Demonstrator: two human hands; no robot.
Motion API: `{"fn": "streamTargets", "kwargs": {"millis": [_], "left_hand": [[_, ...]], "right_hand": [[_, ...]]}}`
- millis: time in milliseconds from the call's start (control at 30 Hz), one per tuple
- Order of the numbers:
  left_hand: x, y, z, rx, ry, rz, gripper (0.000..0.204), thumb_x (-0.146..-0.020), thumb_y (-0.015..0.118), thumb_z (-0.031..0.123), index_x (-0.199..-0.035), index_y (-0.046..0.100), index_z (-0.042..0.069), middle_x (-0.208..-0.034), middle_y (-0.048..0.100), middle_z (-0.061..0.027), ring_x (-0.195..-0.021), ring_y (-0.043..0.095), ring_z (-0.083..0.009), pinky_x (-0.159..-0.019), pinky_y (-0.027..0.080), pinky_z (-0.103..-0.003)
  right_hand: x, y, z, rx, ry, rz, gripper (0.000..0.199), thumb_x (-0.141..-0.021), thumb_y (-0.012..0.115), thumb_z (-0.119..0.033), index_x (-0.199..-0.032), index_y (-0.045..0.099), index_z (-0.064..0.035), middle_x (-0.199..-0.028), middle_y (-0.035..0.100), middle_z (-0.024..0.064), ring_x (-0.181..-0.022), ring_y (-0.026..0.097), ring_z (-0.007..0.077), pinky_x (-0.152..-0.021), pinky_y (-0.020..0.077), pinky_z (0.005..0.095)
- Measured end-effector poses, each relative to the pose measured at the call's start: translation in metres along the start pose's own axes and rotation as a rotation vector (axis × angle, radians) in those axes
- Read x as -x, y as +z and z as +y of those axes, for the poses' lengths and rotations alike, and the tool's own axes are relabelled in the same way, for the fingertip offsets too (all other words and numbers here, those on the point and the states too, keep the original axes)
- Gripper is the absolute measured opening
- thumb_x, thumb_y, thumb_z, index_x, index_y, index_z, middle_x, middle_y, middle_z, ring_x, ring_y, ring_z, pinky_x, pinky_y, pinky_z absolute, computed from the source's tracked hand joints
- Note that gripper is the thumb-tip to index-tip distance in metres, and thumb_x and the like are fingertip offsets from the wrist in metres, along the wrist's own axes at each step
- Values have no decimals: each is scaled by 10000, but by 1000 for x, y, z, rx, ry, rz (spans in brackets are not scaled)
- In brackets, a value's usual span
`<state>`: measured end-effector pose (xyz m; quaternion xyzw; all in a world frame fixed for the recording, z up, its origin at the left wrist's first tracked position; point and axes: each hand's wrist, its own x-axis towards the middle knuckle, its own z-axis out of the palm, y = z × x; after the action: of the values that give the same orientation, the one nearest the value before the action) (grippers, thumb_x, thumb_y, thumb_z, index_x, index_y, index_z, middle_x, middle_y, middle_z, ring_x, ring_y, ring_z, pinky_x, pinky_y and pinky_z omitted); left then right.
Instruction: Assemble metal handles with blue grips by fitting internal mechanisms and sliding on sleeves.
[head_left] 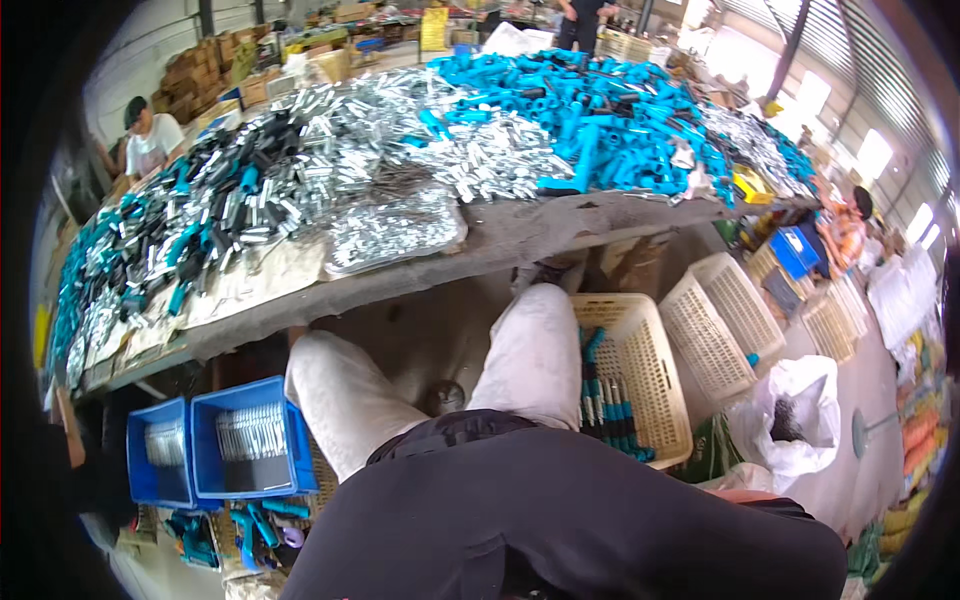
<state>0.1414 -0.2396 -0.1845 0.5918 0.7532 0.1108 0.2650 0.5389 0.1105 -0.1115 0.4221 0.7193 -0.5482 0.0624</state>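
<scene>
Neither of my hands shows. A strip of bare skin, seemingly my right forearm [745, 495], lies at my right side, its hand hidden. Beside my right leg stands a cream plastic basket [660, 400] holding several teal-and-silver tools [615, 415] laid side by side and a loose teal piece. To my left, two blue bins [255, 490] hold rows of silver metal parts [252, 432]. The workbench [520, 235] before my knees bears a tray of small shiny metal pieces [395, 230].
Heaps of teal plastic parts [600, 120], silver tubes [340, 120] and black grips cover the bench. More cream baskets [725, 310] and a white sack [800, 415] stand at right. Other people sit at left [155, 140] and right [848, 235]; another stands at the back.
</scene>
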Motion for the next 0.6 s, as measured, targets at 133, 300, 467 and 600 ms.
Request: {"fn": "streamTargets", "kwargs": {"millis": [133,300,467,600], "left_hand": [[49,-15,-137,-179,25,-23,327,-927,617,305,-1054,688,12,-986,697,-232,-1021,641,-392,-828,522,-446],[-65,-103,-38,-394,6,12,308,-921,608,280,-1068,712,31,-1031,710,-203,-1098,621,-365,-873,521,-406],[-131,-185,68,352,424,-48,369,-885,633,191,-1208,693,23,-1122,710,-201,-1098,651,-344,-951,509,-377],[-171,-200,93,424,548,-204,352,-904,610,145,-1219,682,6,-1107,725,-169,-1043,686,-289,-969,513,-338]], "right_hand": [[32,13,-28,292,285,219,367,-993,525,-304,-1217,583,-18,-1200,674,180,-1133,636,302,-980,482,380],[-5,-23,-42,522,126,273,387,-948,583,-385,-1130,592,-44,-1097,652,239,-1052,642,410,-911,513,475],[-42,-37,-151,170,-578,7,259,-911,620,-237,-1069,657,-35,-1039,686,165,-995,650,326,-869,505,376],[-85,-28,-175,435,-733,-176,261,-925,587,-242,-1110,680,-83,-1059,710,142,-1015,671,307,-892,500,374]]}}
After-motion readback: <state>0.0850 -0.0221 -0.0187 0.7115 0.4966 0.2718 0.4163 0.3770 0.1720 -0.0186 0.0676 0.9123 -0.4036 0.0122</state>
